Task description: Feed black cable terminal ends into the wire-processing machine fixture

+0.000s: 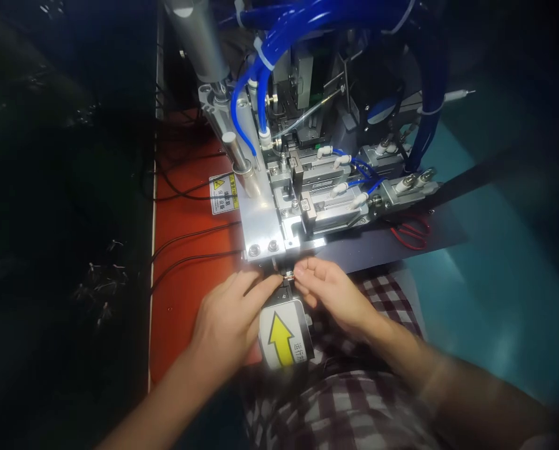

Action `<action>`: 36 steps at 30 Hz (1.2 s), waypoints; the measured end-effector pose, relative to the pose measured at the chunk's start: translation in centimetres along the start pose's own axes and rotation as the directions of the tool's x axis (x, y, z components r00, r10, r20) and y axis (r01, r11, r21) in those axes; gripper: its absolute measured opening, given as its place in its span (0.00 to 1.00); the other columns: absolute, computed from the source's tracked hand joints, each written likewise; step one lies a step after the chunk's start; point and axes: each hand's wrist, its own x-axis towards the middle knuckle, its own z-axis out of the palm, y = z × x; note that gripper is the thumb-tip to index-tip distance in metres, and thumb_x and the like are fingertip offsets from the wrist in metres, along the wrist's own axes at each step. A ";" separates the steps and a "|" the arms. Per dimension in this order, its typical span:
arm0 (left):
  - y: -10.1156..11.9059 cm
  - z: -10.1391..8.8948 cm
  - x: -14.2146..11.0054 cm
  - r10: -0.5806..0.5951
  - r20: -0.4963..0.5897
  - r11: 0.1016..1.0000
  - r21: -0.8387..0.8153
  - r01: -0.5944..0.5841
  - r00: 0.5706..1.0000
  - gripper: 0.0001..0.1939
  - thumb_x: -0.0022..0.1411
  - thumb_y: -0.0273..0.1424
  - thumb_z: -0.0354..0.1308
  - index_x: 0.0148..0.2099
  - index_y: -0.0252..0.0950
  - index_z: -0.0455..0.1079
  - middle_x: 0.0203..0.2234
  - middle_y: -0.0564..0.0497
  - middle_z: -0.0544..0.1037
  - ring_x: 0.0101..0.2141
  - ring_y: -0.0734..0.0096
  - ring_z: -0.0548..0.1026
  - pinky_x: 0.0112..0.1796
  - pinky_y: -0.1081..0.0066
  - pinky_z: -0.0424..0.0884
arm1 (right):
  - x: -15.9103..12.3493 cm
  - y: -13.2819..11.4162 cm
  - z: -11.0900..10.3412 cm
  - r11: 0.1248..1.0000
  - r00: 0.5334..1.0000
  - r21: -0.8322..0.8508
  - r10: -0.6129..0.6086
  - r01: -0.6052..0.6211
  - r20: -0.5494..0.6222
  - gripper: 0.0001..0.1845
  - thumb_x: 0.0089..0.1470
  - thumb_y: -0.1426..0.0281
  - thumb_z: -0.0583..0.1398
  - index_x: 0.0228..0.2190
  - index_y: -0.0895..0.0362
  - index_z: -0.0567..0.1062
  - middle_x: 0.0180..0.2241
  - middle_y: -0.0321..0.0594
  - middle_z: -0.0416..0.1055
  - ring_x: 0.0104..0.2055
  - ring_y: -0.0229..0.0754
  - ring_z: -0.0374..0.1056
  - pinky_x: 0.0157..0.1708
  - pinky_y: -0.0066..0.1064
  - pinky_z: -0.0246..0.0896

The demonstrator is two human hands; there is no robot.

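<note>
My left hand rests at the front of a metal machine, its thumb stretched toward a small shiny part. Its other fingers curl in by the machine's front edge, and their tips are partly hidden. From the other side, my right hand pinches at the same small part with thumb and forefinger. The part is too small to identify. Both hands' fingertips nearly meet over a dark narrow track. Just below them sits a white plate with a yellow arrow.
Blue air hoses arch over the machine, with pneumatic cylinders at its right. A warning label and black cables lie on the orange-red base. Red-handled scissors lie at right. Small wired pieces are scattered left.
</note>
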 end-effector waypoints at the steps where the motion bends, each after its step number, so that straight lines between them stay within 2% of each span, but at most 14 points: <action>1: 0.0 0.0 0.0 -0.002 -0.001 1.000 -0.004 0.002 1.000 0.15 0.64 0.23 0.48 0.46 0.29 0.75 0.32 0.43 0.75 0.33 0.65 0.75 0.31 0.70 0.74 | 0.0 0.0 0.0 1.000 1.000 -0.010 -0.007 0.007 0.002 0.19 0.55 0.57 0.60 0.23 0.57 0.64 0.15 0.27 0.59 0.18 0.31 0.53 0.22 0.27 0.49; 4: 0.0 0.2 0.0 0.000 -0.010 1.000 -0.011 0.000 1.000 0.15 0.64 0.22 0.49 0.46 0.28 0.75 0.32 0.43 0.75 0.33 0.65 0.75 0.31 0.70 0.74 | -0.1 0.2 0.4 0.999 0.999 -0.019 -0.029 0.029 -0.023 0.21 0.57 0.54 0.56 0.22 0.56 0.64 0.14 0.28 0.60 0.19 0.32 0.55 0.23 0.27 0.50; 8: 0.0 0.3 0.1 0.004 -0.018 1.000 -0.012 -0.004 1.000 0.14 0.64 0.22 0.48 0.46 0.29 0.75 0.32 0.43 0.74 0.32 0.67 0.74 0.31 0.70 0.74 | 0.1 0.6 1.1 0.998 0.993 0.039 -0.047 0.052 -0.106 0.20 0.51 0.55 0.62 0.22 0.56 0.63 0.15 0.25 0.57 0.17 0.30 0.51 0.21 0.25 0.47; 11: 0.0 0.3 0.1 0.007 -0.024 1.000 -0.007 -0.007 1.000 0.15 0.65 0.23 0.47 0.46 0.30 0.74 0.33 0.44 0.74 0.34 0.67 0.74 0.32 0.70 0.74 | 0.2 0.7 0.9 0.996 0.993 0.087 -0.015 0.026 -0.116 0.20 0.48 0.55 0.63 0.22 0.56 0.63 0.16 0.25 0.58 0.18 0.29 0.50 0.21 0.25 0.46; 15: 0.0 0.1 -0.1 0.003 -0.013 1.000 0.004 -0.003 1.000 0.15 0.66 0.24 0.47 0.46 0.31 0.74 0.33 0.44 0.73 0.34 0.67 0.74 0.34 0.71 0.74 | 0.0 0.8 0.4 0.998 0.989 0.061 0.000 0.009 -0.150 0.20 0.52 0.54 0.60 0.22 0.56 0.63 0.16 0.27 0.58 0.19 0.31 0.51 0.22 0.26 0.47; 18: -0.1 0.1 -0.2 -0.004 -0.004 1.000 0.017 0.005 1.000 0.15 0.66 0.25 0.46 0.47 0.33 0.74 0.33 0.46 0.73 0.34 0.69 0.74 0.33 0.72 0.74 | -0.3 0.8 0.5 0.998 0.990 0.048 -0.035 0.042 -0.136 0.19 0.54 0.53 0.57 0.25 0.57 0.66 0.17 0.28 0.60 0.19 0.31 0.52 0.22 0.27 0.48; 23: 0.0 0.0 0.3 -0.011 0.014 1.000 -0.016 0.011 1.000 0.15 0.66 0.25 0.45 0.46 0.34 0.72 0.34 0.46 0.74 0.35 0.68 0.74 0.34 0.72 0.74 | -0.4 0.5 1.1 0.997 0.990 0.023 -0.068 0.071 -0.123 0.18 0.51 0.56 0.62 0.24 0.56 0.64 0.16 0.26 0.57 0.18 0.31 0.50 0.21 0.26 0.46; 25: 0.2 -0.4 0.4 -0.064 0.054 0.996 -0.052 0.067 0.996 0.14 0.66 0.26 0.45 0.47 0.35 0.71 0.37 0.45 0.75 0.37 0.67 0.75 0.36 0.71 0.74 | -0.4 0.3 1.1 0.998 0.996 0.053 -0.036 0.040 -0.087 0.18 0.52 0.57 0.61 0.22 0.56 0.63 0.15 0.25 0.56 0.18 0.31 0.50 0.21 0.27 0.46; 27: 0.2 -1.1 -0.3 -0.169 0.119 0.981 -0.077 0.179 0.978 0.14 0.66 0.26 0.45 0.49 0.35 0.68 0.40 0.46 0.75 0.39 0.67 0.76 0.38 0.70 0.74 | -0.4 0.1 1.0 0.998 0.997 0.056 -0.017 0.021 -0.069 0.18 0.51 0.57 0.62 0.21 0.56 0.64 0.15 0.25 0.57 0.18 0.31 0.51 0.22 0.27 0.47; 30: 0.1 -2.7 -2.9 -0.353 0.193 0.924 -0.082 0.373 0.916 0.12 0.66 0.31 0.47 0.50 0.37 0.65 0.39 0.48 0.77 0.38 0.67 0.77 0.38 0.71 0.74 | -0.4 0.1 0.8 0.998 0.995 0.033 -0.041 0.044 -0.093 0.18 0.48 0.58 0.63 0.22 0.57 0.65 0.17 0.26 0.59 0.19 0.29 0.50 0.23 0.26 0.48; 32: -0.2 -3.8 -4.8 -0.421 0.203 0.899 -0.036 0.436 0.884 0.12 0.66 0.33 0.49 0.50 0.38 0.65 0.38 0.50 0.77 0.36 0.68 0.77 0.35 0.72 0.73 | -0.4 0.2 0.7 0.998 0.994 0.028 -0.054 0.057 -0.092 0.18 0.47 0.58 0.64 0.22 0.57 0.65 0.17 0.26 0.59 0.19 0.29 0.50 0.23 0.26 0.48; 34: -0.6 -4.6 -5.7 -0.374 0.183 0.927 0.057 0.370 0.909 0.12 0.66 0.31 0.48 0.50 0.38 0.67 0.38 0.49 0.77 0.37 0.68 0.77 0.36 0.72 0.73 | -0.3 0.3 0.7 0.997 0.994 0.026 -0.064 0.067 -0.086 0.19 0.46 0.57 0.64 0.21 0.57 0.65 0.17 0.26 0.59 0.19 0.29 0.50 0.23 0.26 0.47; 36: -1.1 -5.1 -5.3 -0.212 0.155 0.961 0.215 0.177 0.965 0.15 0.66 0.25 0.44 0.47 0.36 0.70 0.37 0.47 0.77 0.36 0.66 0.76 0.35 0.69 0.72 | -0.3 0.3 0.6 0.997 0.994 0.015 -0.076 0.078 -0.082 0.20 0.45 0.56 0.65 0.21 0.57 0.65 0.17 0.26 0.60 0.19 0.29 0.50 0.24 0.26 0.48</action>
